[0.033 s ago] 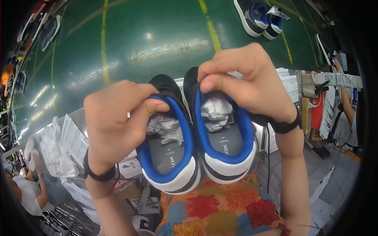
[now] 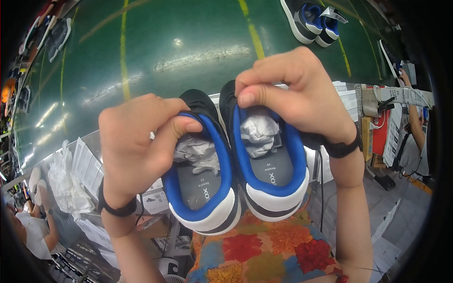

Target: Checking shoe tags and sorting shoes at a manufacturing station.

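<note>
Left grip (image 2: 139,134): closed, thumb and bent fingers pinching left shoe (image 2: 200,186) at front of opening.
Right grip (image 2: 299,94): closed, pinching right shoe (image 2: 271,165), likewise at front.
Both shoes: between grips, side by side, long axes running away from body; toes toward bench (image 2: 188,42), heels toward floral garment (image 2: 264,250).
Paper: left wad (image 2: 198,153), right wad (image 2: 259,134), blocking front of each opening.
Other pair (image 2: 302,26): far right on bench, well apart.

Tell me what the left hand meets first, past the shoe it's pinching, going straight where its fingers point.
Probably the right shoe, just across from the left shoe in the left hand; one view leaves depth unclear.
</note>
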`<state>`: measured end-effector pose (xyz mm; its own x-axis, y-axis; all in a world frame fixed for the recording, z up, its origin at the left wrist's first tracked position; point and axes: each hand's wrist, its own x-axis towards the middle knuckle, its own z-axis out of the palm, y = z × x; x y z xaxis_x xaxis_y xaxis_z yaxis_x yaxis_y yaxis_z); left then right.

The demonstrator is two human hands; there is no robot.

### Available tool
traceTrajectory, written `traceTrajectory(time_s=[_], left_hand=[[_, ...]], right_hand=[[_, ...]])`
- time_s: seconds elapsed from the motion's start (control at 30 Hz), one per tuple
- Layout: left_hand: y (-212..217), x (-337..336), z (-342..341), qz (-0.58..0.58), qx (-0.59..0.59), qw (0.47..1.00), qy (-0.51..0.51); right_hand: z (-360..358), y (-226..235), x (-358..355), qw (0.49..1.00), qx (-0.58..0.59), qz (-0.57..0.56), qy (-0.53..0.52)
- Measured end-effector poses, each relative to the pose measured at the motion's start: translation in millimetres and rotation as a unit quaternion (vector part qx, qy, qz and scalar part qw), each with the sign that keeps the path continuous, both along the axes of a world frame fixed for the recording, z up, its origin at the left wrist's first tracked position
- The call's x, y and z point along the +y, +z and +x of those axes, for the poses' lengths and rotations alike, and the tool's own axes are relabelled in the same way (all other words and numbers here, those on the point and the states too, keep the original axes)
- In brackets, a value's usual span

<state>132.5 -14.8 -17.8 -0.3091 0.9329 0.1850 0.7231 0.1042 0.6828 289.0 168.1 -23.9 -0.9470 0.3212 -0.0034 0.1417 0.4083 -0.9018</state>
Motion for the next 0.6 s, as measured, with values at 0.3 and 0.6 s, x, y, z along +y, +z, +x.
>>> traceTrajectory(time_s=[0.3, 0.6], left_hand=[[-5.2, 21.0, -17.3, -0.034, -0.122, 0.992, 0.019], [-6.4, 25.2, -16.9, -0.07, -0.314, 0.945, 0.06]], right_hand=[[-16.3, -0.4, 21.2, 0.982, -0.061, -0.179, -0.019], [-18.7, -4.3, 23.0, 0.983, -0.061, -0.172, -0.009]])
